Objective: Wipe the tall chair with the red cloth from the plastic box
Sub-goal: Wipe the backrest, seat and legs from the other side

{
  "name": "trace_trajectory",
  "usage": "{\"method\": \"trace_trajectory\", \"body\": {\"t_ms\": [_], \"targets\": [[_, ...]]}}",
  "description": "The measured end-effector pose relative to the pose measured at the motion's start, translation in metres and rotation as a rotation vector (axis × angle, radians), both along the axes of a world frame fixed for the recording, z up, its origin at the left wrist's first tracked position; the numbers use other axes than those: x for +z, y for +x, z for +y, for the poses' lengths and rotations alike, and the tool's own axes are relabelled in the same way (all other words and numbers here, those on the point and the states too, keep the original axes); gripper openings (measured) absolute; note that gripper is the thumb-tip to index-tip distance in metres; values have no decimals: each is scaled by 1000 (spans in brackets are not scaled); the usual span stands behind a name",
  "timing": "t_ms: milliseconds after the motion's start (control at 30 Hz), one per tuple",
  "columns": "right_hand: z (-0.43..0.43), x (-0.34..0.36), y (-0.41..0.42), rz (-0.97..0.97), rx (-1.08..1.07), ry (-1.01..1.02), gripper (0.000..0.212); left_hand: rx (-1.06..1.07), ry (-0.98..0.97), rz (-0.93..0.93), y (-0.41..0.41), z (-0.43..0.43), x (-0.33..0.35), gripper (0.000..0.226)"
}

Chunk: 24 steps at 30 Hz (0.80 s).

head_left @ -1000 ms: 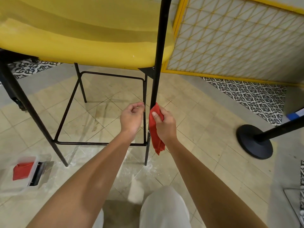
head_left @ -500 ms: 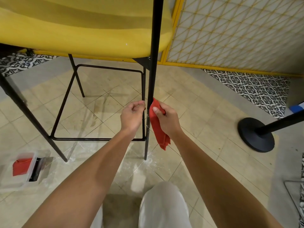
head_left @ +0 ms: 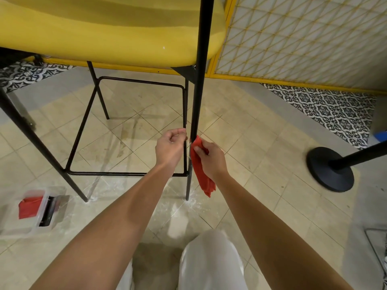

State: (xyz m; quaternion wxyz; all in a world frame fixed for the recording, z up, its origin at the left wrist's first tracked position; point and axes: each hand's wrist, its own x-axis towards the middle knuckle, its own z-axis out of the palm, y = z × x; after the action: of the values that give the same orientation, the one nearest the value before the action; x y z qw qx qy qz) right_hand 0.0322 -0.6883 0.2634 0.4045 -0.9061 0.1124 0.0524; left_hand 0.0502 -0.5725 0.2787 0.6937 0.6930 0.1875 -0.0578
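Two hands: both reach forward to the near black leg point(head_left: 199, 84) of the tall chair point(head_left: 104, 30), one on each side of it.
Right hand point(head_left: 211, 158): fingers and thumb curled round the red cloth point(head_left: 202, 176), holding its top fold against the right side of the leg.
Red cloth: bunched in the grip, with its loose end hanging down beside the leg, short of the floor.
Left hand point(head_left: 170, 146): fingers curled, their tips right at the thin black upright just left of the leg. It cannot be told whether they pinch that bar or only sit beside it.
Tall chair: only the underside of the yellow seat and the black frame show. The seat top and the back are cut off by the upper edge.
Leg behind the cloth: hidden where the cloth and fingers cover it.
Plastic box point(head_left: 48, 208): on the floor at lower left, well apart from the hands. It is clear and blurred, with something red point(head_left: 28, 207) inside that is too soft to make out further.
Stanchion base point(head_left: 329, 170): a black disc at right, its post running out of view.
White trouser knee point(head_left: 209, 258): at the bottom, between the forearms.
Floor near the chair feet: dusted with white powder.
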Motion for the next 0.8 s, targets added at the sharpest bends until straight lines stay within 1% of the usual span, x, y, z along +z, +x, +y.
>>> {"method": "trace_trajectory", "body": {"t_ms": [100,167,233,300,367,433,567,800], "targets": [[-2,-4,-2,64,21,-21,32,5,-2,16,-1,4,-3,9],[-4,0,-2,-9,29,14,35,5,-6,19,-1,6,-5,8],[-3,5,-2,-91,0,121,37,7,-7,21,0,8,-7,8],[0,3,-1,-105,-22,196,36,12,-6,30,1,8,-11,9],[1,-2,0,-108,-26,223,35,6,-13,39,2,6,-14,9],[0,-6,-1,-119,-19,214,34,2,-16,42,1,3,-15,11],[-4,-28,-3,-18,3,158,33,-5,-46,84,-1,-2,-27,12],[-4,-54,-4,71,-11,86,33,12,-47,158,-2,-4,-45,12]]}}
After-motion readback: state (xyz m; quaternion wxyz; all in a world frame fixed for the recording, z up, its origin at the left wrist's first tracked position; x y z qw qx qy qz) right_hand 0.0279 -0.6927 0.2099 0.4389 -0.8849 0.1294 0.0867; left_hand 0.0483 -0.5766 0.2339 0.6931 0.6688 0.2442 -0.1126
